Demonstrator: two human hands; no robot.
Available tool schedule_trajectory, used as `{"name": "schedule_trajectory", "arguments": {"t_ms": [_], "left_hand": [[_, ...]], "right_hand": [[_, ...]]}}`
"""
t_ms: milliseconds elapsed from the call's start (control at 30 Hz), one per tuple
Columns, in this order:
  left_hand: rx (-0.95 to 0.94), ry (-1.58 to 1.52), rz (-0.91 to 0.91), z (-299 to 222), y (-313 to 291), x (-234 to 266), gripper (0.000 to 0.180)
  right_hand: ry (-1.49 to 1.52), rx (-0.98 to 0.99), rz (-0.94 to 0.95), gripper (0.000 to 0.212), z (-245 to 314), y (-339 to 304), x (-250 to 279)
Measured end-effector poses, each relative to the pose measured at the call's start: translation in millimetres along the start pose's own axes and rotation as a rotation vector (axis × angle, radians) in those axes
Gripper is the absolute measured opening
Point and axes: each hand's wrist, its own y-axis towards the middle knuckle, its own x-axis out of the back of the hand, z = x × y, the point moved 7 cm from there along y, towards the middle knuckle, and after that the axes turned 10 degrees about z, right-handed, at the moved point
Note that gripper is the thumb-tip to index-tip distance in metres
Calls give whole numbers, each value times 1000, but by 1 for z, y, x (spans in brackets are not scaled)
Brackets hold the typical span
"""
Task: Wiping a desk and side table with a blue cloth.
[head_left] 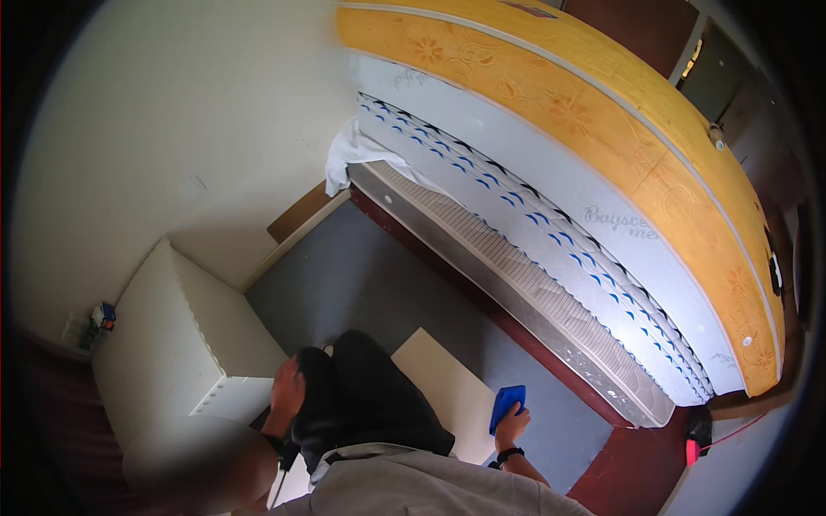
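Observation:
My right hand (514, 425), with a dark band at its wrist, grips a flat blue folded thing (508, 408); I cannot tell whether it is cloth. The blue thing is over the right edge of a flat cream board (447, 378), which lies beyond and beside my right leg. By my left knee, on the dark trousers (370, 396), is my left hand (288, 389). Its fingers are blurred, and nothing shows in it. Close to that hand stands a boxy cream cabinet (189, 327) with a row of small holes along its lower edge.
Grey floor (344, 249) runs between the cabinet and a low bed base (516, 292). White mattresses (551, 215) and a yellow patterned mattress (602, 112) are on the far right side. A white cloth (353, 155) hangs at the corner. A small pink thing (692, 452) lies by the right wall.

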Motion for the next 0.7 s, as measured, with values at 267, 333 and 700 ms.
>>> {"name": "schedule_trajectory", "arguments": {"t_ms": [267, 333, 700], "left_hand": [[665, 212, 199, 85, -325, -68, 70], [735, 155, 174, 80, -336, -84, 73], [815, 39, 17, 74, -339, -79, 63]], "right_hand": [[-68, -81, -31, 44, 3, -40, 1], [-68, -164, -64, 43, -19, -41, -5], [-402, -39, -268, 82, 9, -35, -42]]}}
